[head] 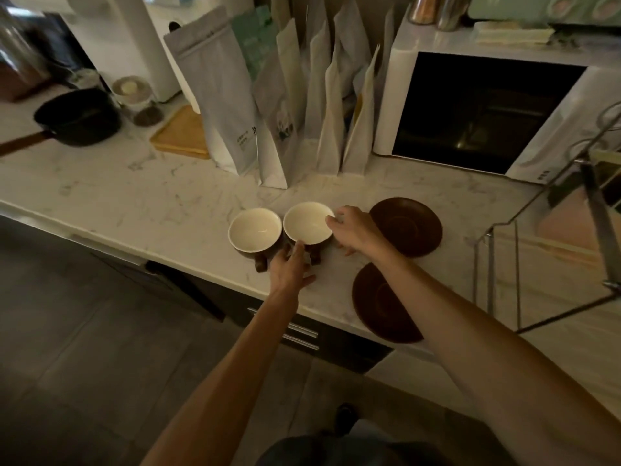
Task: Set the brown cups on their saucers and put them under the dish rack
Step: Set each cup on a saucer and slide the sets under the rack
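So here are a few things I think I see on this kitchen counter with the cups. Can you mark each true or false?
1. Both brown cups already sit on saucers. False: the left cup and the right cup stand on the bare counter.
2. Both saucers are empty. True: the far saucer and the near saucer hold nothing.
3. Both hands are at the right cup. True: the left hand is at its near side, the right hand at its rim.
4. The cups are full of coffee. False: both are empty and pale inside.
5. The microwave stands left of the cups. False: it is back right.
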Motion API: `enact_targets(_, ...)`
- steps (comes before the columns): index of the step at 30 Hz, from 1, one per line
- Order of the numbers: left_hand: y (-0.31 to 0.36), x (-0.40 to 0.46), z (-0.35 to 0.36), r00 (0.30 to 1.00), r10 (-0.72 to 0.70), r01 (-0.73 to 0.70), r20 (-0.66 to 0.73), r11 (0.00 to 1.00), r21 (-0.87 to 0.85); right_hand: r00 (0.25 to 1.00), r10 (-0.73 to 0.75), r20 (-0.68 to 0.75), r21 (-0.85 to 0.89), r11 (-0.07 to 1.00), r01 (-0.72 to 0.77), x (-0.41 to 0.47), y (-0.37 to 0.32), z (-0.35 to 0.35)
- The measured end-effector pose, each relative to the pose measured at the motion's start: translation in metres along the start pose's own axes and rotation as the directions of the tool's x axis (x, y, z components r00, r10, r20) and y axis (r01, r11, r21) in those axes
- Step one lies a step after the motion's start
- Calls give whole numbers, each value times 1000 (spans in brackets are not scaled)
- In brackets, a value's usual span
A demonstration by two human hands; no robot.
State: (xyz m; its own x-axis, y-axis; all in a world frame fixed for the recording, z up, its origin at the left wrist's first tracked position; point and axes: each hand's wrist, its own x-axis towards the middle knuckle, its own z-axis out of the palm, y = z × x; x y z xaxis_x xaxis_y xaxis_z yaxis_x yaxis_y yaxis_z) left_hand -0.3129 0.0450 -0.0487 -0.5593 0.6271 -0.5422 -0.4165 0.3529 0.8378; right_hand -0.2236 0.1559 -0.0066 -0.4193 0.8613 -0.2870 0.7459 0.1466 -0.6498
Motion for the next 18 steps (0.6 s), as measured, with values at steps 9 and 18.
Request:
enact_targets(9,3,6,6,997,80,-80,-8,997,16,1000,6,21,94,996,-8,16,8,17)
enact_targets(18,5,9,6,995,83,-85,50,996,36,998,42,-39,125,991,-37,14,11,9)
